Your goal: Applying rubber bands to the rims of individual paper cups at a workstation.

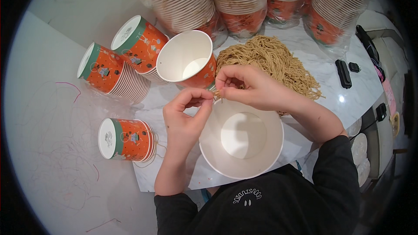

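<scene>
Left of the big white paper bowl [241,137], orange paper cups lay on their sides on the marble surface [52,104]: a nested stack [114,74] farthest back and a short stack [126,139] nearer. The left hand [185,119], at the bowl's left rim, was pinched shut on a tan string [216,94]. The right hand [248,88], just above the rim, pinched the same string, in front of the tan string bundle [272,61]. Keeping the string taut between both pinches looked wise.
</scene>
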A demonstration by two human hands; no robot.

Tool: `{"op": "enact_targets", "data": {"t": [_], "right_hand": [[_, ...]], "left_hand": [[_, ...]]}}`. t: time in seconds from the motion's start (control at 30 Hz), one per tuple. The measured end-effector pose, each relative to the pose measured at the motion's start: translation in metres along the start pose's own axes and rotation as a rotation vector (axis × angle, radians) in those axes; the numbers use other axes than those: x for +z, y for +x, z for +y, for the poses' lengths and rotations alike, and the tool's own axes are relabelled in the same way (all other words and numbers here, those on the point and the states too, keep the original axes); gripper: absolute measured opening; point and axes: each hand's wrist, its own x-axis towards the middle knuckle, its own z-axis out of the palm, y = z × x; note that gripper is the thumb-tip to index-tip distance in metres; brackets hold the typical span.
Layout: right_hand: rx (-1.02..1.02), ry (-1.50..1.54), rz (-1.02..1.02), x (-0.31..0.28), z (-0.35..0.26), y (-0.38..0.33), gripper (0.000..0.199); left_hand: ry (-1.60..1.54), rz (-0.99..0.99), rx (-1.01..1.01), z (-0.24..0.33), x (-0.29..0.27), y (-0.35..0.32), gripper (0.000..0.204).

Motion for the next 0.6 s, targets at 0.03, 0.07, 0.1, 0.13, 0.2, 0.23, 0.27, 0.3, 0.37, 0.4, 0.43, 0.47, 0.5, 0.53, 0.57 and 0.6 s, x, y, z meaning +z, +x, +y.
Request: {"op": "enact_targets", "data": {"t": [0.03,0.07,0.1,0.13,0.2,0.23,0.27,0.3,0.37,0.4,0.43,0.47,0.5,0.53,0.57,0.6], "right_hand": [[0.008,0.024,0.003,0.000,0.001,0.000,0.011],[0.016,0.049,0.007,0.000,0.001,0.000,0.011],[0.017,0.048,0.008,0.000,0.001,-0.001,0.011],[0.036,0.037,-0.002,0.000,-0.001,-0.001,0.011],[0.056,0.025,-0.011,0.000,-0.004,-0.002,0.011],[0.033,-0.004,-0.007,0.001,-0.005,-0.003,0.012],[0.010,-0.034,-0.001,0.001,-0.006,-0.003,0.012],[0.010,-0.034,-0.001,0.002,-0.006,-0.003,0.012],[-0.084,-0.145,0.046,0.005,-0.007,-0.004,0.013],[-0.085,-0.144,0.045,0.006,-0.008,-0.005,0.013],[-0.146,-0.229,0.077,0.007,-0.009,-0.006,0.014],[-0.207,-0.314,0.108,0.007,-0.009,-0.006,0.014],[-0.207,-0.314,0.108,0.007,-0.009,-0.007,0.014],[-0.216,-0.358,0.105,0.007,-0.009,-0.008,0.014],[-0.225,-0.402,0.101,0.007,-0.009,-0.008,0.014],[-0.224,-0.402,0.102,0.007,-0.008,-0.008,0.014]], "left_hand": [[0.060,-0.010,0.033,-0.001,-0.003,0.001,0.007],[0.120,-0.020,0.066,-0.001,-0.004,0.001,0.007],[0.119,-0.021,0.066,-0.001,-0.004,0.002,0.007],[0.107,-0.025,0.058,0.001,-0.004,0.001,0.006],[0.095,-0.031,0.050,0.004,-0.003,0.002,0.006],[0.064,-0.037,0.024,0.006,-0.002,0.002,0.007],[0.033,-0.045,-0.002,0.006,-0.002,0.002,0.009],[0.034,-0.045,-0.002,0.006,-0.002,0.002,0.009],[0.003,-0.048,-0.026,0.003,-0.003,0.001,0.010],[0.003,-0.047,-0.026,0.001,-0.004,0.001,0.010],[-0.070,-0.052,-0.059,-0.003,-0.005,0.001,0.010],[-0.144,-0.057,-0.092,-0.004,-0.005,0.002,0.010],[-0.144,-0.057,-0.091,-0.004,-0.006,0.002,0.010],[-0.170,-0.069,-0.105,-0.003,-0.006,0.002,0.009],[-0.195,-0.080,-0.119,-0.003,-0.006,0.003,0.009],[-0.195,-0.081,-0.119,-0.003,-0.006,0.003,0.009]]}}
